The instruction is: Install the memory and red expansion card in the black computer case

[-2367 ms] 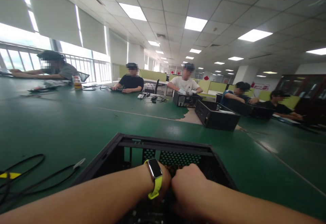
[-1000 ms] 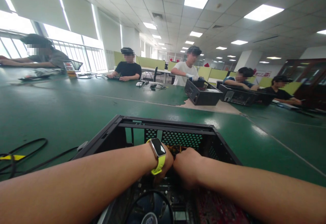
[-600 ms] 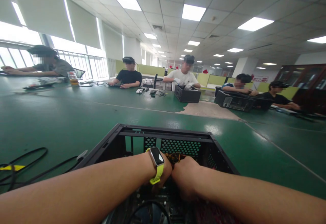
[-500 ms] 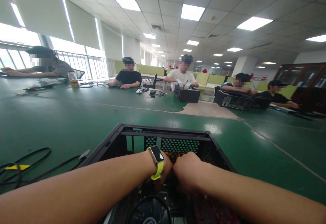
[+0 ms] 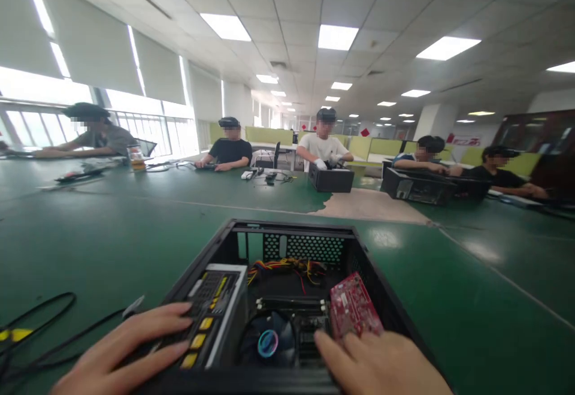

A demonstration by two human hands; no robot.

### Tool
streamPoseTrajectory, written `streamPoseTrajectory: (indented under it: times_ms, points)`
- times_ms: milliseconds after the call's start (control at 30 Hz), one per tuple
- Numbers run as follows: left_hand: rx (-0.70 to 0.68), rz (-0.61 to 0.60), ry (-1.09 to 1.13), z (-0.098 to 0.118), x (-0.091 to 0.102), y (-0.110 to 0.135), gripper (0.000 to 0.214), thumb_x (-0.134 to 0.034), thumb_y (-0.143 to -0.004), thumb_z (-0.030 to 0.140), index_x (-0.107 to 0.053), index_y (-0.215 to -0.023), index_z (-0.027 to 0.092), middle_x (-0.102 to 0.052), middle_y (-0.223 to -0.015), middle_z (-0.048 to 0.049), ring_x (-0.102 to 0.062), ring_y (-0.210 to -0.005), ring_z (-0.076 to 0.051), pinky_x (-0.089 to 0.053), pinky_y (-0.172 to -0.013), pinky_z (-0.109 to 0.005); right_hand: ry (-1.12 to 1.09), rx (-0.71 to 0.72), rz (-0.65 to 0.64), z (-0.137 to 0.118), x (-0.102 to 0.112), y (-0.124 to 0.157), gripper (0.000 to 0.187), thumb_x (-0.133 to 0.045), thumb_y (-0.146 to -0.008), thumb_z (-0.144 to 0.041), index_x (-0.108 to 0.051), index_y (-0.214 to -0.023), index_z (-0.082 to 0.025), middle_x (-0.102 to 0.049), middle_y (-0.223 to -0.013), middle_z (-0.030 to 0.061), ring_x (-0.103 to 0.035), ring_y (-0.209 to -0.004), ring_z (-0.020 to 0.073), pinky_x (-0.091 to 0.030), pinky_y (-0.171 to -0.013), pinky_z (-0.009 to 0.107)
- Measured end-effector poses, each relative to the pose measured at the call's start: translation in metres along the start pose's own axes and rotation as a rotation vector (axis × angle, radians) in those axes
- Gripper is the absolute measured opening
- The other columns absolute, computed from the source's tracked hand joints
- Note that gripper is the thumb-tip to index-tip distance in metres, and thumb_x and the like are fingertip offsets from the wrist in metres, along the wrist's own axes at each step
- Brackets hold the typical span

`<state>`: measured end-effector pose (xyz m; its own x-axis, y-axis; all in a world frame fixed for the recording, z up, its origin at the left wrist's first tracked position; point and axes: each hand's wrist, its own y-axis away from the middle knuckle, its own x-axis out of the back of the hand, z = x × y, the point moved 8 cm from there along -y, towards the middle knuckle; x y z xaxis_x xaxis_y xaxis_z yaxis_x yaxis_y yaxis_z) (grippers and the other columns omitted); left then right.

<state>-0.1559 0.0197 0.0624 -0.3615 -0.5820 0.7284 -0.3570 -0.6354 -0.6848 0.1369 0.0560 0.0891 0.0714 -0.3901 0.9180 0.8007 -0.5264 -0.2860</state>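
An open black computer case lies on the green table in front of me. Inside are a power supply at the left, a round cooler fan in the middle, a red card at the right and a bundle of coloured wires at the back. My left hand lies flat with fingers stretched out on the case's near left edge, touching the power supply. My right hand rests on the near right edge, fingers flat, its tips at the red card. Neither hand holds anything.
Black cables with a yellow tag lie on the green table at my left. Several other people sit along the far side, some with black computer cases of their own. A bare worn patch shows in the table's cover.
Both hands have pulled out of the back of the case, where they were closed together at the wires, and now lie flat on its near edges. The view dipped down, showing the inside.
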Motion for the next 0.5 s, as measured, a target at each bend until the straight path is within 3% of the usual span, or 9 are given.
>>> streamPoseTrajectory:
  times_ms: [67, 100, 167, 233, 300, 367, 433, 500]
  points:
    - [-0.069, -0.014, 0.037, -0.006, -0.048, -0.079, 0.041, -0.062, -0.076, 0.042, -0.058, -0.116, 0.037, -0.056, -0.127, -0.0031, -0.054, -0.114, -0.024, -0.047, -0.094, -0.037, 0.032, -0.090, -0.003, 0.074, -0.024, -0.025, 0.044, -0.042, -0.088, -0.051, -0.049, -0.124, -0.026, -0.067, -0.088, 0.0041, -0.064, -0.073, 0.0220, -0.050, -0.062, 0.035]
    - [-0.021, 0.000, 0.027, -0.009, -0.074, -0.124, 0.043, -0.064, -0.074, 0.042, -0.059, -0.116, 0.032, -0.055, -0.129, -0.0060, -0.053, -0.114, -0.025, -0.046, -0.095, -0.039, 0.057, -0.170, 0.002, 0.114, -0.033, -0.036, 0.043, -0.042, -0.089, -0.050, -0.050, -0.124, -0.026, -0.067, -0.097, 0.0067, -0.063, -0.084, 0.0246, -0.050, -0.071, 0.040]
    - [0.279, 0.056, -0.028, -0.012, -0.118, -0.200, 0.051, -0.065, -0.074, 0.037, -0.055, -0.122, 0.021, -0.049, -0.133, -0.0141, -0.045, -0.122, -0.032, -0.039, -0.099, -0.048, 0.149, -0.428, 0.087, 0.188, -0.038, -0.051, 0.045, -0.048, -0.087, -0.044, -0.051, -0.126, -0.020, -0.060, -0.116, 0.0134, -0.055, -0.106, 0.0313, -0.042, -0.088, 0.050]
    - [0.519, 0.076, 0.030, 0.007, -0.152, -0.234, 0.058, -0.062, -0.076, 0.036, -0.048, -0.129, 0.017, -0.041, -0.139, -0.0174, -0.038, -0.127, -0.034, -0.038, -0.098, -0.050, 0.162, -0.688, 0.228, 0.224, -0.040, -0.053, 0.053, -0.051, -0.085, -0.040, -0.047, -0.130, -0.012, -0.050, -0.129, 0.0191, -0.044, -0.119, 0.0356, -0.035, -0.095, 0.054]
    - [0.369, -0.038, 0.188, 0.055, -0.177, -0.234, 0.055, -0.063, -0.074, 0.031, -0.050, -0.127, 0.020, -0.047, -0.134, -0.0129, -0.041, -0.124, -0.029, -0.037, -0.100, -0.044, 0.011, -0.766, 0.319, 0.209, -0.055, -0.047, 0.052, -0.049, -0.086, -0.038, -0.046, -0.130, -0.011, -0.047, -0.132, 0.0176, -0.042, -0.121, 0.0327, -0.036, -0.096, 0.049]
    - [0.212, -0.200, 0.346, 0.094, -0.183, -0.197, 0.043, -0.061, -0.075, 0.029, -0.056, -0.118, 0.026, -0.057, -0.121, -0.0060, -0.049, -0.112, -0.023, -0.038, -0.097, -0.037, -0.269, -0.686, 0.280, 0.158, -0.083, -0.037, 0.040, -0.047, -0.086, -0.035, -0.054, -0.122, -0.018, -0.055, -0.123, 0.0106, -0.049, -0.113, 0.0254, -0.041, -0.093, 0.040]
    - [0.254, -0.425, 0.450, 0.105, -0.183, -0.138, 0.028, -0.060, -0.074, 0.033, -0.062, -0.101, 0.025, -0.065, -0.097, -0.0025, -0.056, -0.090, -0.019, -0.043, -0.085, -0.030, -0.552, -0.643, 0.147, 0.097, -0.114, -0.012, 0.024, -0.048, -0.085, -0.033, -0.065, -0.098, -0.022, -0.065, -0.097, 0.0047, -0.059, -0.091, 0.0196, -0.046, -0.080, 0.032]
    - [0.388, -0.650, 0.516, 0.099, -0.184, -0.077, 0.024, -0.057, -0.076, 0.041, -0.063, -0.090, 0.023, -0.063, -0.077, 0.0005, -0.054, -0.071, -0.015, -0.043, -0.070, -0.025, -0.755, -0.661, 0.072, 0.047, -0.132, 0.024, 0.025, -0.049, -0.086, -0.038, -0.066, -0.077, -0.022, -0.064, -0.073, 0.0013, -0.059, -0.070, 0.0154, -0.047, -0.065, 0.027]
